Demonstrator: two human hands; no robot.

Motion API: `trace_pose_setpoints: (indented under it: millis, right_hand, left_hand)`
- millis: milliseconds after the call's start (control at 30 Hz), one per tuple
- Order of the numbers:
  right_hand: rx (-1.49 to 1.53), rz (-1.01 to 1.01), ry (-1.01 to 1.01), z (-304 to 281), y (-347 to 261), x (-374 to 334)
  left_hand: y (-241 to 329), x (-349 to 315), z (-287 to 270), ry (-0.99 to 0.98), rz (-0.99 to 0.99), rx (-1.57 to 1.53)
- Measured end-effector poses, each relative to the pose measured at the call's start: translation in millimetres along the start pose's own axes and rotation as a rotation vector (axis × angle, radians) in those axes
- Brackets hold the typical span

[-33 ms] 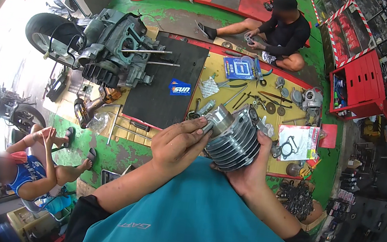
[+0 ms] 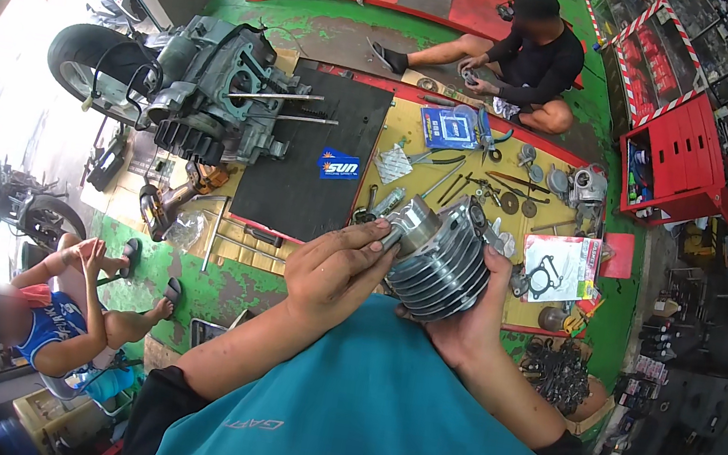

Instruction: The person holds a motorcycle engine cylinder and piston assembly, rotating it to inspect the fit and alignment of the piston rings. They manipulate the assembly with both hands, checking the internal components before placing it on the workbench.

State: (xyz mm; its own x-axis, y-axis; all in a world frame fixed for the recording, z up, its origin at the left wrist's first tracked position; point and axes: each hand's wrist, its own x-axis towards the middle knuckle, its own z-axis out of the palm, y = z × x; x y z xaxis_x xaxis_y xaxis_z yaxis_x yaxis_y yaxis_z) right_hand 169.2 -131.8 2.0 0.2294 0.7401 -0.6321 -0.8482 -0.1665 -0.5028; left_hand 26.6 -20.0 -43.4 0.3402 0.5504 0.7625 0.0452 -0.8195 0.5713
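Above my lap a finned metal engine cylinder (image 2: 440,275) is held tilted, its smooth sleeve pointing up and left. My right hand (image 2: 467,323) grips it from below and the right, the thumb along its side. My left hand (image 2: 334,268) is closed at the sleeve's open end, its fingertips pinched on a silver metal part that looks like a piston (image 2: 405,218). The fingers cover much of that part, so how far it sits inside the sleeve cannot be told.
An engine with wheel (image 2: 224,94) stands on the left, by a black mat (image 2: 304,190) and a cordless power tool (image 2: 169,198). Tools, a gasket sheet (image 2: 550,272) and a cylinder head (image 2: 587,184) lie to the right. One person (image 2: 530,59) sits ahead, another (image 2: 64,315) at lower left.
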Motion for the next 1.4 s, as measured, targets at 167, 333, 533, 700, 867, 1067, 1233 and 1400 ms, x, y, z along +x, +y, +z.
trace_pose_setpoints:
  millis: [167,333,533,700,867,1067,1233,1400]
  right_hand:
    - [-0.027,-0.027,-0.012,-3,2,1]
    - [-0.025,-0.023,-0.025,-3,2,3]
    - [0.015,0.008,-0.005,-6,1,3]
    - [0.006,0.040,-0.037,-5,-3,5]
    - [0.007,0.093,-0.053,-3,-4,5]
    - [-0.001,0.111,-0.063,3,-6,4]
    - [0.009,0.092,-0.084,6,-7,4]
    - [0.029,0.077,-0.109,8,-6,5]
  left_hand:
    - [0,0,0,0.011,-0.021,0.004]
    - [-2,-1,2,0.010,-0.061,-0.034]
    - [-6,3,-11,-0.158,-0.170,-0.285]
    - [-18,6,-23,-0.336,-0.474,-0.660]
    - [-24,4,-14,-0.397,-0.628,-0.845]
    - [-33,2,-2,-0.411,-0.716,-0.993]
    - [-31,7,-3,-0.448,-0.713,-0.966]
    - [-26,2,0,-0.364,-0.717,-0.989]
